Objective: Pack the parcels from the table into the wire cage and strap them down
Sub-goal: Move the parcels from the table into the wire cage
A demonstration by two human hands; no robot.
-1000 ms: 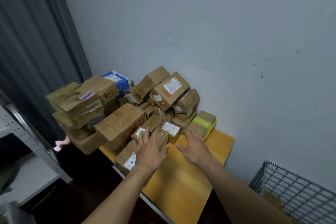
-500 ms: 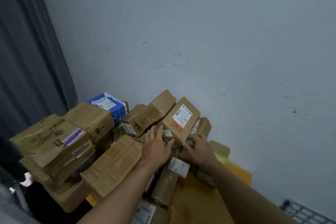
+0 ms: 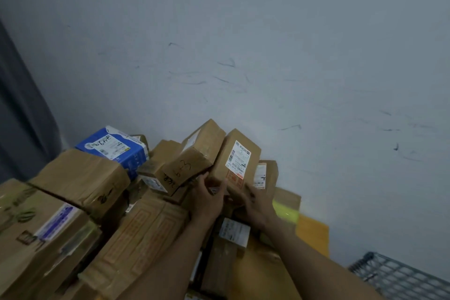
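Head view: I see 1 labelled parcel (image 3: 235,165) tilted on top of the pile (image 3: 136,238) on the table (image 3: 314,234). The left hand (image 3: 207,202) curls round its corner at 7 o'clock, the right hand (image 3: 258,207) grips at 5 o'clock. The wire cage (image 3: 399,277) shows at the frame's 4 o'clock

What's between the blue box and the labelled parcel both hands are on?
Head view: a brown carton with handwritten marker digits sits between the blue box and the labelled parcel.
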